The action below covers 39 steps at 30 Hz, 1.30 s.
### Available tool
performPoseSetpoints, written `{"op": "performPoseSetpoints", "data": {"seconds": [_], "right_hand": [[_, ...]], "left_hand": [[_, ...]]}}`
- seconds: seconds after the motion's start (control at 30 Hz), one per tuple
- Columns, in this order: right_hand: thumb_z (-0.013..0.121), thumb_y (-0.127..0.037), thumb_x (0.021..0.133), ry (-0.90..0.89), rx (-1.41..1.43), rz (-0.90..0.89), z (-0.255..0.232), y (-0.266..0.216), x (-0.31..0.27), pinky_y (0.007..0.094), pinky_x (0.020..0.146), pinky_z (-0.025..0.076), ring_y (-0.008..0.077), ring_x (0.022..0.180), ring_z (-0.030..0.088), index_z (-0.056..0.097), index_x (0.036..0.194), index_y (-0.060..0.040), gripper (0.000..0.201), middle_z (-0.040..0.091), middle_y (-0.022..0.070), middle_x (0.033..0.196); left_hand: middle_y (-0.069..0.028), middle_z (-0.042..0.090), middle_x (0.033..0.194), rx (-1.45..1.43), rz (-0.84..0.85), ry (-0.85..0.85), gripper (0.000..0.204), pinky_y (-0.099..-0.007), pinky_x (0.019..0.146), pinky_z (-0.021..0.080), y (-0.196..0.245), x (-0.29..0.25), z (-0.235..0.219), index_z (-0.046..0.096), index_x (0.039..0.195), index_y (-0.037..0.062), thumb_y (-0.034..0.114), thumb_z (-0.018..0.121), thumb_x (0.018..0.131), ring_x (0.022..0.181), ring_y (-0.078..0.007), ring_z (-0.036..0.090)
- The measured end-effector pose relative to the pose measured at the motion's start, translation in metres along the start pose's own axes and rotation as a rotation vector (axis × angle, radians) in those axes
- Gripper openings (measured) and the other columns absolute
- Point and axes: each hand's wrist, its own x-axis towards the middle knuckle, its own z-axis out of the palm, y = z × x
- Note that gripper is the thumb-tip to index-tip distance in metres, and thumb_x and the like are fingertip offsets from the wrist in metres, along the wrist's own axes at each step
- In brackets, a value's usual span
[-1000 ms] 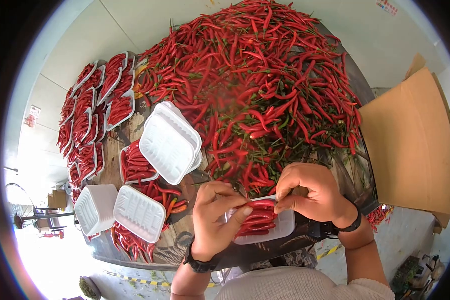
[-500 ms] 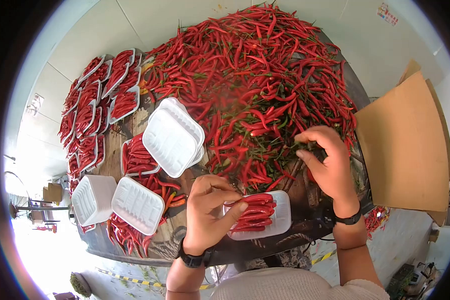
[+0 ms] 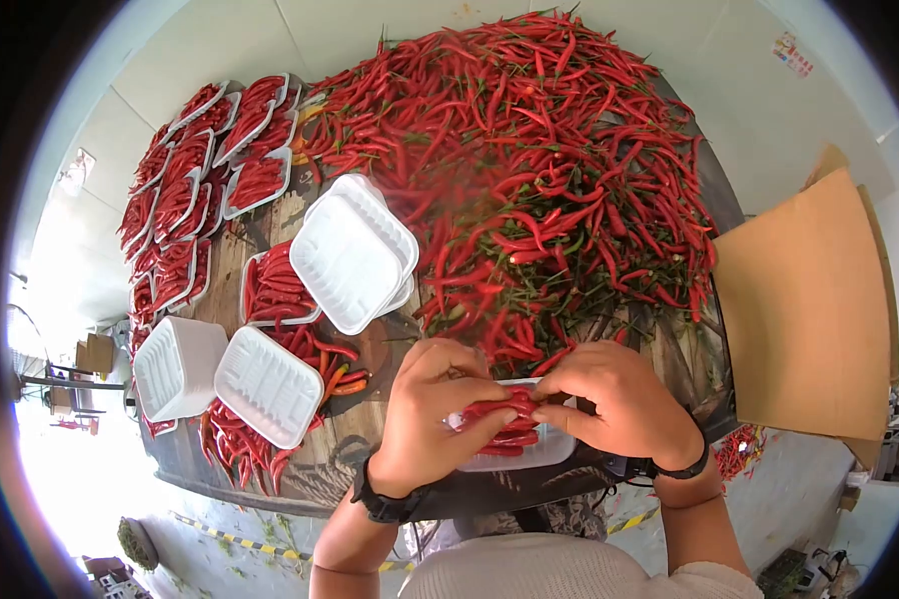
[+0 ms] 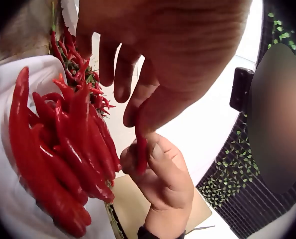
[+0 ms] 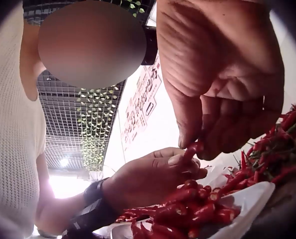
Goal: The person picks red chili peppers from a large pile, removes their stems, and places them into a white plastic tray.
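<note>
Between both hands, just over a white foam tray (image 3: 544, 454), is one red chili pepper (image 4: 142, 149). My left hand (image 3: 445, 414) pinches it with thumb and forefinger, while my right hand (image 3: 619, 404) grips its other end between thumb and fingertips. Below them, several stemless red chilies (image 4: 70, 154) lie side by side in the tray, partly covered by the hands in the head view. Just beyond the tray spreads a large heap of red chilies (image 3: 529, 110) with green stems.
Left of the hands, spare white trays (image 3: 355, 262) rest partly over a filled tray (image 3: 270, 290). A stack of trays (image 3: 180, 364) and a single tray (image 3: 268, 384) sit near loose chilies (image 3: 245, 454). Filled trays (image 3: 180, 200) are piled far left. A cardboard box (image 3: 799, 309) stands right.
Half a second ago my right hand was out at the right edge of the heap; it has come back left to the tray and joined my left hand on a chili pepper.
</note>
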Motion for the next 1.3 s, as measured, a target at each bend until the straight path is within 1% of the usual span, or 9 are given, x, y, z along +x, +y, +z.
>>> {"op": "performPoseSetpoints", "data": {"seconds": [0.13,0.2,0.33,0.47,0.67,0.87,1.0,1.2,1.3], "right_hand": [[0.076,-0.021,0.080,-0.052,-0.088,0.008,0.000,-0.012,-0.006,0.0411,0.070,0.046,0.0282,0.077,0.062,0.068,0.083,-0.0072,0.016,0.066,0.0065,0.078],[0.076,-0.020,0.077,-0.116,-0.101,-0.157,0.008,-0.016,-0.009,0.0396,0.070,0.046,0.0253,0.075,0.063,0.065,0.078,-0.0094,0.015,0.063,0.0044,0.074],[0.077,-0.019,0.073,-0.133,-0.332,-0.274,0.027,-0.016,-0.014,0.0352,0.064,0.042,0.0199,0.070,0.055,0.064,0.076,-0.0113,0.016,0.054,0.0008,0.073],[0.066,-0.017,0.068,-0.142,-0.340,-0.274,0.037,-0.019,-0.016,0.0347,0.067,0.042,0.0189,0.076,0.053,0.057,0.067,-0.0106,0.011,0.052,0.0019,0.074],[0.064,-0.018,0.069,-0.111,-0.375,-0.246,0.051,-0.018,-0.016,0.0340,0.069,0.042,0.0191,0.078,0.054,0.061,0.068,-0.0109,0.008,0.056,0.0008,0.073],[0.071,-0.020,0.073,-0.079,-0.364,-0.261,0.058,-0.009,-0.019,0.0346,0.064,0.041,0.0185,0.073,0.052,0.054,0.065,-0.0136,0.020,0.050,0.0007,0.074],[0.077,-0.023,0.076,-0.118,-0.237,-0.221,0.023,-0.004,-0.007,0.0363,0.063,0.043,0.0194,0.071,0.055,0.059,0.067,-0.0122,0.022,0.053,0.0025,0.073],[0.077,-0.017,0.082,0.620,-0.050,0.327,-0.038,0.034,0.007,0.0399,0.062,0.047,0.0289,0.067,0.062,0.067,0.081,-0.0030,0.018,0.065,0.0106,0.076],[0.077,-0.019,0.083,0.708,-0.224,0.347,-0.031,0.062,0.011,0.0419,0.064,0.048,0.0321,0.071,0.061,0.068,0.082,-0.0022,0.019,0.064,0.0123,0.076]], "left_hand": [[-0.0089,0.062,0.097,-0.088,-0.032,-0.025,0.035,-0.0391,0.089,0.047,-0.003,0.000,-0.009,0.076,0.092,0.0044,0.030,0.089,0.071,0.101,-0.0265,0.058],[-0.0100,0.062,0.098,-0.195,-0.052,0.096,0.039,-0.0378,0.082,0.048,-0.009,0.000,-0.014,0.076,0.097,0.0046,0.036,0.084,0.076,0.094,-0.0263,0.060],[-0.0127,0.061,0.099,-0.192,-0.144,0.095,0.058,-0.0369,0.086,0.046,-0.007,0.001,-0.017,0.072,0.099,-0.0025,0.054,0.071,0.086,0.098,-0.0255,0.058],[-0.0124,0.060,0.099,-0.161,-0.099,0.070,0.044,-0.0391,0.084,0.048,-0.012,-0.001,-0.010,0.074,0.101,0.0022,0.042,0.078,0.081,0.096,-0.0275,0.059],[-0.0124,0.060,0.099,-0.173,-0.101,0.037,0.046,-0.0386,0.083,0.048,-0.009,0.001,-0.009,0.074,0.098,0.0003,0.043,0.077,0.081,0.095,-0.0280,0.058],[-0.0129,0.061,0.097,-0.168,-0.136,0.059,0.050,-0.0398,0.084,0.047,-0.009,0.000,-0.005,0.074,0.097,0.0000,0.047,0.074,0.082,0.096,-0.0284,0.058],[-0.0139,0.061,0.097,-0.135,-0.124,0.054,0.052,-0.0408,0.085,0.048,-0.008,0.001,-0.007,0.074,0.096,-0.0006,0.049,0.073,0.083,0.096,-0.0293,0.059],[-0.0131,0.061,0.094,-0.157,-0.140,0.040,0.054,-0.0412,0.083,0.048,-0.003,0.001,-0.005,0.074,0.096,0.0006,0.053,0.072,0.083,0.094,-0.0296,0.059],[-0.0125,0.061,0.093,-0.150,-0.119,0.021,0.054,-0.0409,0.082,0.047,-0.002,0.000,-0.004,0.074,0.095,0.0011,0.054,0.073,0.082,0.093,-0.0297,0.058]]}}
